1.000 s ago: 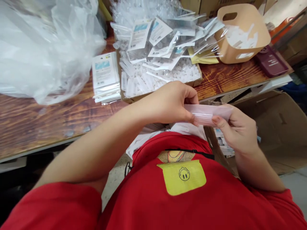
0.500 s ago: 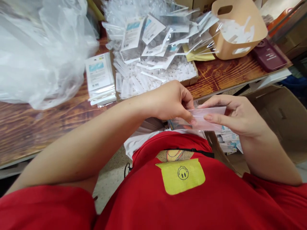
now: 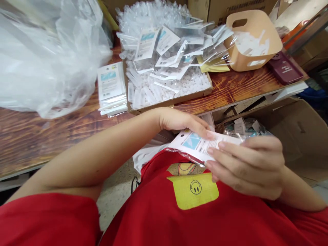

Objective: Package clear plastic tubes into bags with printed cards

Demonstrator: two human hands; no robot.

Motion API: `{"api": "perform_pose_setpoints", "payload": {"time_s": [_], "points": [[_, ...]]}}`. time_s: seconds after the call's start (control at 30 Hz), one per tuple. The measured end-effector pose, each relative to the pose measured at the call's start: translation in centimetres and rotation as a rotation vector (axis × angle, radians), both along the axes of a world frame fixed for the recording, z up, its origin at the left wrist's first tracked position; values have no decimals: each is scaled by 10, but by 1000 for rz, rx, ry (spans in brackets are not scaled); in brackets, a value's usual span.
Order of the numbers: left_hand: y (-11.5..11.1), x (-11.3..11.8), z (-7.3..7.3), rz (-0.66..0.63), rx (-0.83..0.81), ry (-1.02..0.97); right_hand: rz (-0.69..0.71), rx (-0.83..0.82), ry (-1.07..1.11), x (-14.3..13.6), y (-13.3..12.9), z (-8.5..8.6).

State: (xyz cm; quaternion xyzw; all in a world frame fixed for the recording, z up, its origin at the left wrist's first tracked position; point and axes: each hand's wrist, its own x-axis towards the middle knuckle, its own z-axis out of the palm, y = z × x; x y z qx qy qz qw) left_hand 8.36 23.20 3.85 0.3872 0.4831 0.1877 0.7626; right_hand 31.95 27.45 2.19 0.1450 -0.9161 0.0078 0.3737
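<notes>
A clear plastic packet with a white and blue printed card (image 3: 191,141) is held in front of my red shirt, its printed face up. My left hand (image 3: 183,121) grips its far edge, thumb side partly hidden beneath. From the right, my right hand (image 3: 252,165) wraps round the packet's other end, with fingers lying across the card. On the table, a stack of similar packets (image 3: 112,87) lies left of a shallow cardboard tray (image 3: 174,100) full of small white plastic pieces. More carded packets (image 3: 167,41) are heaped on top of that tray.
A large translucent plastic bag (image 3: 51,61) covers the table's left side. At the back right stand a tan bin (image 3: 256,61) with white pieces and a maroon phone case (image 3: 287,68). Below the table edge, an open cardboard box (image 3: 302,133) holds several packets.
The packet has been turned over, from its plain side to its printed side. My right hand has moved nearer my body and over the packet; my left hand has lowered slightly.
</notes>
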Motion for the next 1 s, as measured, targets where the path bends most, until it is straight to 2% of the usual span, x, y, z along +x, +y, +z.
{"api": "perform_pose_setpoints", "payload": {"time_s": [0.07, 0.13, 0.23, 0.33, 0.47, 0.5, 0.57, 0.67, 0.73, 0.87, 0.93, 1.0], "points": [[4, 1, -8, -127, -89, -25, 22, 154, 58, 6, -3, -9], [7, 1, -14, -232, -75, -33, 24, 183, 12, 12, -3, -17], [9, 2, -16, -276, 5, 3, -15, 80, -131, 22, 0, -25], [10, 8, -15, -264, 2, 57, -91, -76, -233, 31, 6, -27], [11, 18, -14, -234, -31, 89, -311, -216, -200, 35, 12, -31], [12, 20, -14, -226, -15, 118, -372, -311, -181, 35, 13, -32], [14, 23, -12, -202, 42, 214, -430, -632, -215, 32, 14, -35], [17, 29, -10, -161, 150, 381, -382, -1122, -414, 25, 17, -36], [17, 34, -11, -133, 238, 462, -387, -1260, -457, 19, 18, -36], [15, 46, -18, -22, 421, 536, -422, -1255, -250, 9, 15, -40], [14, 52, -23, -2, 485, 531, -411, -1171, -191, 13, 13, -42], [14, 56, -27, -28, 580, 506, -420, -1048, -170, 29, 14, -43]]}}
